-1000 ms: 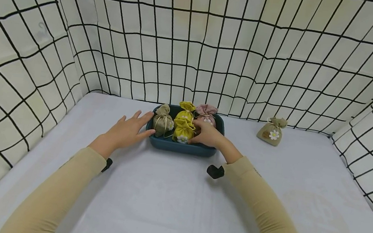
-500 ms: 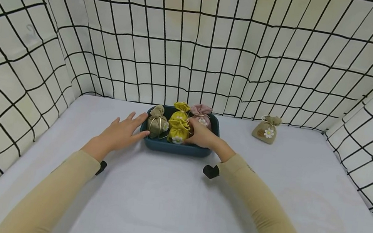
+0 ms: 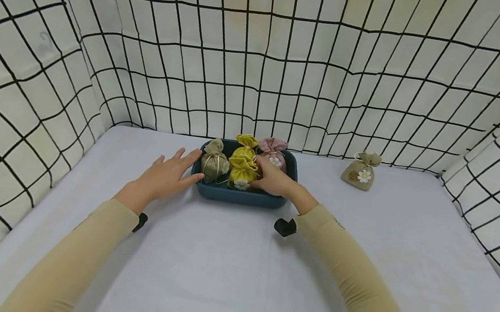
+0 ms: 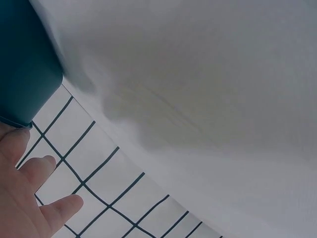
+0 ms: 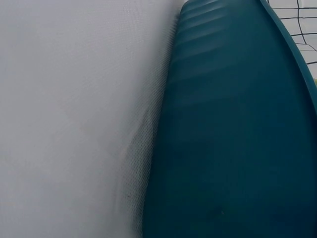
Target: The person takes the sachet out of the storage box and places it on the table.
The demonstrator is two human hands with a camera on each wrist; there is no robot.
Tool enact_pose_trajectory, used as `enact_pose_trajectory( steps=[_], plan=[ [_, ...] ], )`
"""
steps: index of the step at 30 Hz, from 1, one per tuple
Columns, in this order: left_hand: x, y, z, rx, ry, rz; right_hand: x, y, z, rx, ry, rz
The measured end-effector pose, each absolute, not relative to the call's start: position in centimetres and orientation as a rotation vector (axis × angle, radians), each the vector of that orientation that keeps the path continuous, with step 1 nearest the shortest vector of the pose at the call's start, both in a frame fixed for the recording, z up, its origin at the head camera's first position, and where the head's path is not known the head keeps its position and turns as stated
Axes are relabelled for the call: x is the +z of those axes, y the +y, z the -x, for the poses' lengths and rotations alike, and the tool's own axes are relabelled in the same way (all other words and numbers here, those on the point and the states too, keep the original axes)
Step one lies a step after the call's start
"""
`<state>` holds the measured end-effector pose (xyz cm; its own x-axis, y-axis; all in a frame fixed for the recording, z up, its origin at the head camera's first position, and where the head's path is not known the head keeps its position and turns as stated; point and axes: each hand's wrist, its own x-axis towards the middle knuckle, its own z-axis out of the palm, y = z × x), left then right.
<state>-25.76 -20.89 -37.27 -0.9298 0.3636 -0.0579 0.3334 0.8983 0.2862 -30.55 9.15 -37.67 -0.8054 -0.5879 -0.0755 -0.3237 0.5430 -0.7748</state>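
In the head view a dark teal tray (image 3: 240,196) holds several small drawstring pouches. The tan pouch (image 3: 214,162) stands at its left end. One yellow pouch (image 3: 242,173) with a white flower is in front, another yellow pouch (image 3: 247,142) behind it, and a pink pouch (image 3: 272,149) at the back right. My right hand (image 3: 277,181) reaches over the front rim and grips the front yellow pouch from its right side, thumb low and index finger high. My left hand (image 3: 165,176) is spread, fingertips at the tray's left rim, thumb close to the tan pouch.
Another tan pouch (image 3: 361,171) with a white flower lies on the white table (image 3: 217,266), right of the tray. A black grid net (image 3: 299,60) over white cloth rises behind and along both sides. The right wrist view is filled by the tray's outer wall (image 5: 233,129) and tabletop.
The head view has shifted slightly. Both hands keep nearly the same places at the tray, and the pouches have hardly moved.
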Motion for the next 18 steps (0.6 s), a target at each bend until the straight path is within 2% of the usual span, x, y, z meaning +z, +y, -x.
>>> enact_pose_trajectory(
  steps=[18],
  plan=[
    [-37.3, -20.98, 25.79, 0.409, 2.959, -0.546, -37.49, 9.4, 30.18, -1.289, 2.482, 0.751]
  ],
)
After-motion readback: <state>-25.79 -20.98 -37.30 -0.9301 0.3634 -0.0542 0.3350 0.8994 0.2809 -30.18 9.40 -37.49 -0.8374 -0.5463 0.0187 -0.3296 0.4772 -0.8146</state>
